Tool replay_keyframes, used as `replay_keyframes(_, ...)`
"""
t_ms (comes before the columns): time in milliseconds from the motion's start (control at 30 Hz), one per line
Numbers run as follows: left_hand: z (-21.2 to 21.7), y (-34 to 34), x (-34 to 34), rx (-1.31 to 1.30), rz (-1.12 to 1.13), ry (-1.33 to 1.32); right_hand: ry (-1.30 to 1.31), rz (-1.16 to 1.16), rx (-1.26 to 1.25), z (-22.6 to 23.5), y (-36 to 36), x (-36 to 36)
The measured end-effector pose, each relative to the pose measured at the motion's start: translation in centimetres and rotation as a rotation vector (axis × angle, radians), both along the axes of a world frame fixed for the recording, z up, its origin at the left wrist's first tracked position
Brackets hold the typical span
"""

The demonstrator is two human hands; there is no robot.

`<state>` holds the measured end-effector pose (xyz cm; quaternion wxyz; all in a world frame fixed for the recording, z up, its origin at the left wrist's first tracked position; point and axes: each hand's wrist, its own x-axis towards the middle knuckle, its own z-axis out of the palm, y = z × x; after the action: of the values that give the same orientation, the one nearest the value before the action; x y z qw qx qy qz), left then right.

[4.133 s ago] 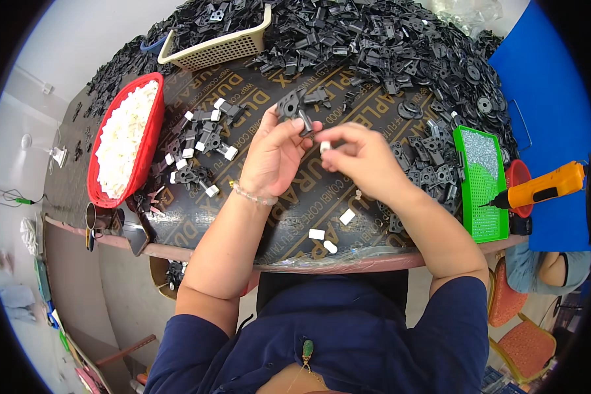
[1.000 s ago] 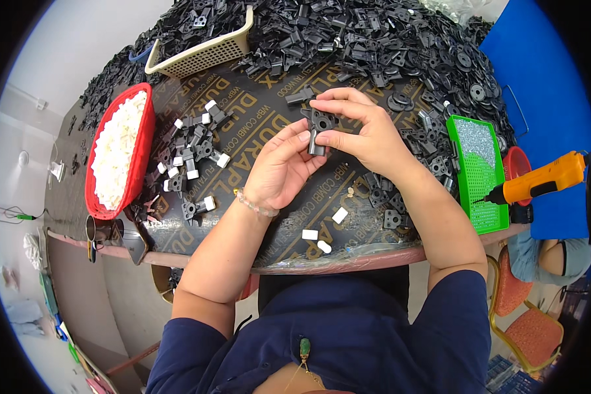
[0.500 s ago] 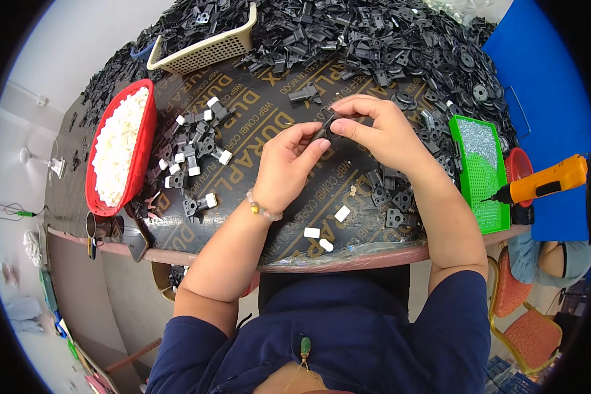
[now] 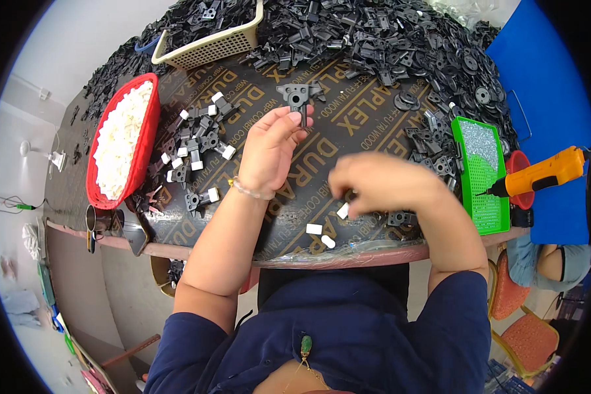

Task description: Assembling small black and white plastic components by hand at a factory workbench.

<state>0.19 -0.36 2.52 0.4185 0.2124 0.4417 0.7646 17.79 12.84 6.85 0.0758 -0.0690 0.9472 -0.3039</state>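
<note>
My left hand [image 4: 274, 139] is closed, pinching a black plastic bracket [image 4: 297, 97] by its stem. The bracket's wide head with round holes points away from me. My right hand [image 4: 377, 184], smeared by motion, hovers lower down with fingers bent downward. Its fingertips are at a small white block [image 4: 343, 211]; whether they grip it is not clear. Two more small white pieces lie nearer the table edge, a block [image 4: 314, 229] and a rounded one [image 4: 328, 241]. Black brackets [image 4: 400, 218] lie partly hidden beneath my right wrist.
A red basket [image 4: 152, 125] of white pieces stands left, beside black parts with white blocks fitted [image 4: 192, 152]. Black parts [image 4: 381, 39] are heaped at the back around a cream basket [image 4: 210, 54]. At right are a green tray [image 4: 494, 222] of screws and an orange power screwdriver [image 4: 546, 172].
My hands have separated. The left has drawn slightly left with the bracket, now held upright; the right has let go and swung down toward the white block.
</note>
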Motion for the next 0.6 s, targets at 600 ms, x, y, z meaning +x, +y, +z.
replay_keyframes(600, 0.1, -0.1, 1.1, 0.094, 0.068, -0.142, 0.224, -0.719, -1.32, -2.0, -0.8, -4.0)
